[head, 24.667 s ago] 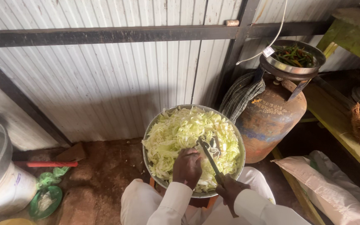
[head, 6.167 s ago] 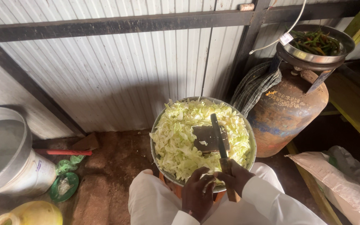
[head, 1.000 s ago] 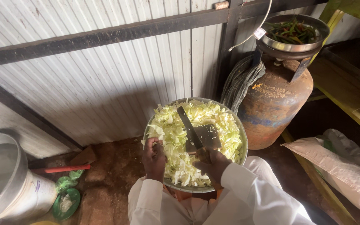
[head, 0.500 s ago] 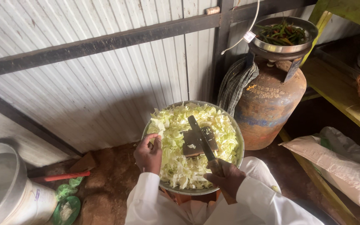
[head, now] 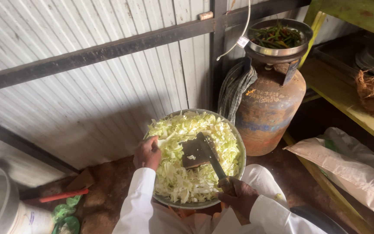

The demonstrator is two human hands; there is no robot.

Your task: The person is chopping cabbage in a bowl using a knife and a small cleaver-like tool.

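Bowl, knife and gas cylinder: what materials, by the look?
Bowl: likely steel or aluminium; thin grey rim with a dull shine. Knife: dark metal blade, matte and stained; the handle is hidden in the right hand. Gas cylinder: steel, orange-brown with rust and worn paint patches.

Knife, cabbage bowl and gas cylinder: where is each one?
knife point(head: 208, 154), head view, on the blade's middle.
cabbage bowl point(head: 240, 149), head view, on its right metal rim.
gas cylinder point(head: 269, 115), head view, on its rusty side.

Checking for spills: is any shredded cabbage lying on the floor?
No: the cabbage all sits inside the metal bowl; none shows on the floor.
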